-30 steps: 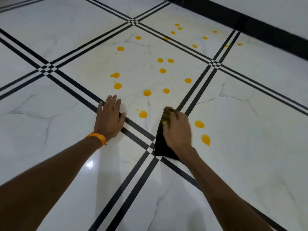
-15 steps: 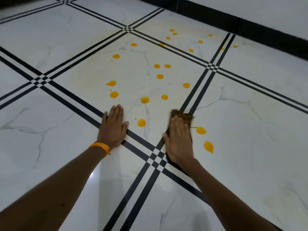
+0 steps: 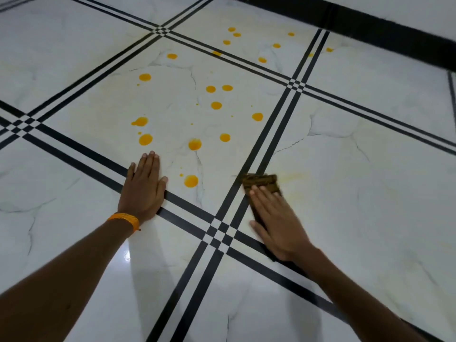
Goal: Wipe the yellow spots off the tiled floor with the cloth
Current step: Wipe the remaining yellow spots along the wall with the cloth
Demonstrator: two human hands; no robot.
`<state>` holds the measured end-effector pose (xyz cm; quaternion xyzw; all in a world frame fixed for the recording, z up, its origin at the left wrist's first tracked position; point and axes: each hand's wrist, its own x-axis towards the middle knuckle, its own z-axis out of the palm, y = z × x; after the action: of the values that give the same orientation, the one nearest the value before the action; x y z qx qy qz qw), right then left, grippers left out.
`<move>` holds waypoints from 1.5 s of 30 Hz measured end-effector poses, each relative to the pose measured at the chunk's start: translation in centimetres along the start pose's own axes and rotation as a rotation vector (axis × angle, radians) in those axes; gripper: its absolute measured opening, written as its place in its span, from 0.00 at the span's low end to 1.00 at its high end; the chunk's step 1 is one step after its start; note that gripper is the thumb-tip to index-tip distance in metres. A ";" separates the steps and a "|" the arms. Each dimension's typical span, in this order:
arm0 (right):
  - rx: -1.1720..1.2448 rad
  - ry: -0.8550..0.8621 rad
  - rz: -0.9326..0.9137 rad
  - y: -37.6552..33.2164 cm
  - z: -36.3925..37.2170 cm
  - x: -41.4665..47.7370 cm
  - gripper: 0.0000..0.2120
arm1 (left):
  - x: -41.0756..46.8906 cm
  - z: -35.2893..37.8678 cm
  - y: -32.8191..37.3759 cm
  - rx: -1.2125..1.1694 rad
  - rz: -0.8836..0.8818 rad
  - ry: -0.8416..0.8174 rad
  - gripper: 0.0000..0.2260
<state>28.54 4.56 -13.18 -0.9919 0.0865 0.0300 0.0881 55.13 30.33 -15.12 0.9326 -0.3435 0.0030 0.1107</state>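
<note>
A dark brown cloth [image 3: 261, 180] lies flat on the white tiled floor [image 3: 370, 206], and my right hand [image 3: 276, 218] presses down on it with the fingers spread. Only the cloth's far edge shows past my fingertips. A faint yellow smear [image 3: 294, 177] marks the tile just right of the cloth. Several yellow spots [image 3: 191, 180] dot the tile ahead, between my two hands and beyond. My left hand [image 3: 144, 187], with an orange band at the wrist, rests flat on the floor, fingers together, holding nothing.
Black double lines [image 3: 217, 230] cross between my hands. A black skirting [image 3: 394, 23] runs along the wall at the far right. More yellow spots [image 3: 237, 35] lie on the far tile near that wall.
My right hand has slid the cloth to the right over the two yellow spots beside it. They are gone, and a pale smear shows there. The left hand has stayed put.
</note>
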 end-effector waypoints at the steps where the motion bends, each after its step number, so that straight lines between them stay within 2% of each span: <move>1: -0.007 0.020 0.062 2.0 -0.1 0.2 0.33 | 0.0 0.0 0.0 0.002 -0.004 -0.004 0.30; 4: 0.017 0.113 0.471 5.8 -1.1 4.7 0.37 | 0.1 0.4 0.1 0.029 -0.001 0.009 0.29; 5: 0.022 0.138 0.507 5.0 -1.0 6.5 0.37 | 0.1 0.4 0.0 0.031 -0.002 0.007 0.29; 7: 0.016 0.109 0.359 1.1 -0.5 7.9 0.36 | 0.1 0.3 0.0 0.031 -0.002 0.003 0.30; 9: -0.013 0.017 0.029 -1.7 0.0 5.3 0.35 | 0.0 0.3 0.0 0.040 0.007 0.007 0.30; 11: -0.005 -0.031 -0.108 0.2 -0.7 2.6 0.34 | 0.0 0.2 0.0 0.036 0.004 0.005 0.29; 12: -0.011 -0.007 -0.046 2.3 -0.9 2.2 0.35 | 0.0 0.2 0.0 0.037 0.003 0.005 0.29; 15: 0.002 0.094 0.467 6.8 -1.7 4.1 0.40 | 0.0 0.4 0.0 0.041 -0.006 0.021 0.29; 16: 0.014 0.130 0.590 6.7 -1.7 5.7 0.42 | 0.0 0.4 0.1 0.034 -0.007 0.020 0.29; 17: 0.027 0.159 0.635 5.3 -1.5 7.2 0.43 | 0.0 0.4 0.2 0.029 -0.004 0.015 0.29; 18: 0.034 0.171 0.602 3.0 -1.3 8.3 0.43 | 0.0 0.4 0.2 0.028 -0.006 0.014 0.29; 19: 0.041 0.144 0.486 0.2 -0.7 8.6 0.42 | -0.1 0.3 0.2 0.027 -0.006 0.013 0.29; 21: 0.027 0.047 0.132 -4.3 0.2 6.9 0.39 | -0.2 0.1 0.1 0.027 -0.004 0.007 0.29; 23: 0.027 -0.012 -0.053 -4.2 -0.2 4.8 0.37 | -0.3 -0.1 0.1 0.027 -0.013 -0.005 0.30; 24: 0.020 0.006 -0.030 -2.8 -0.4 4.5 0.36 | -0.4 -0.1 0.1 0.029 -0.017 -0.011 0.30; 25: 0.015 0.037 0.074 -0.8 -0.7 4.6 0.36 | -0.2 -0.1 0.4 0.033 -0.018 -0.015 0.30; 28: 0.041 0.163 0.510 3.3 -1.5 6.5 0.40 | 0.0 -0.1 0.5 0.031 -0.027 -0.014 0.29; 29: 0.038 0.163 0.580 2.6 -1.4 7.1 0.42 | 0.3 0.0 0.7 0.025 -0.027 -0.025 0.29; 31: 0.045 0.131 0.450 -2.5 -0.1 6.9 0.44 | -0.3 -0.2 0.5 0.025 -0.038 -0.034 0.30; 33: 0.051 0.074 0.126 -8.1 0.9 5.4 0.41 | -0.5 -0.6 0.6 0.014 -0.044 -0.050 0.31; 35: 0.024 -0.006 -0.120 -10.3 1.2 4.4 0.38 | -0.7 -1.0 0.9 -0.020 -0.039 -0.055 0.30; 36: 0.018 -0.006 -0.143 -9.7 1.0 4.7 0.37 | -0.8 -1.3 0.8 -0.041 -0.040 -0.063 0.28; 37: 0.000 0.025 -0.100 -8.6 0.9 5.6 0.38 | -0.9 -1.6 0.4 -0.051 -0.045 -0.057 0.27; 40: 0.014 0.098 0.229 -5.7 0.7 9.6 0.41 | -1.4 -2.4 -3.1 -0.036 -0.183 0.050 0.25; 42: 0.022 0.112 0.377 -7.4 1.0 12.7 0.44 | -1.1 -2.8 -6.0 -0.005 -0.294 0.069 0.27; 43: 0.028 0.122 0.380 -9.2 1.1 13.8 0.44 | -1.0 -3.0 -7.3 0.008 -0.309 0.058 0.28; 45: 0.048 0.100 0.210 -12.9 1.6 14.4 0.43 | -0.5 -3.0 -9.1 0.029 -0.278 0.037 0.31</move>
<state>44.87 14.92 -13.59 -0.9752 0.1951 -0.0126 0.1038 60.80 38.02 -14.09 0.9725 -0.2087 0.0098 0.1031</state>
